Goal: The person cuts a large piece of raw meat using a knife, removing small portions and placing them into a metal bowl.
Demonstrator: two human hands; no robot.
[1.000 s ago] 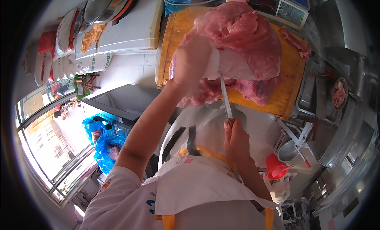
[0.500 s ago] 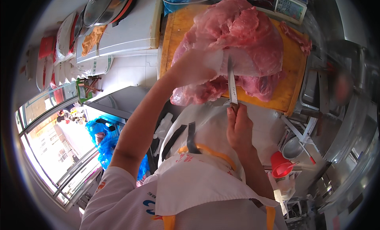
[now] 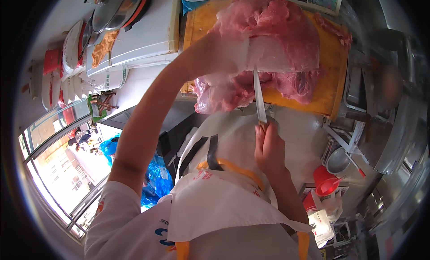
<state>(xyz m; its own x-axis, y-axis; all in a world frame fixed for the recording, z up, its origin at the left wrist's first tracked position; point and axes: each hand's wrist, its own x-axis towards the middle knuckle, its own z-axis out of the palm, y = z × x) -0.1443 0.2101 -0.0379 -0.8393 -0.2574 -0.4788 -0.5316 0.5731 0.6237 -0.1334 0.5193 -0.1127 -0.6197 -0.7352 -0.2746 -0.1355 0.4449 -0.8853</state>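
Observation:
A large piece of raw pink meat [image 3: 282, 34] with a pale layer of fat along its near side lies on a wooden cutting board [image 3: 324, 101]. My left hand [image 3: 219, 54] rests against the left part of the meat, smeared by motion, so its fingers cannot be made out. In my right hand [image 3: 271, 148] is a knife [image 3: 260, 96], gripped by its brown handle in closed fingers. The blade points away from me, its tip at the near edge of the fat. Darker, glossy meat hangs toward me at the board's near left edge.
A scale [image 3: 324, 0] stands behind the board, and a thin strip of meat [image 3: 333, 29] lies at its right edge. Metal trays [image 3: 356, 92] flank the right side. Lower right are a red container [image 3: 324, 181] and a metal bowl [image 3: 338, 161]. A white chest [image 3: 143, 36] stands left.
My left hand has moved away from me along the meat. The knife has drawn back, its tip going from upon the fat to its near edge. The view has shifted slightly.

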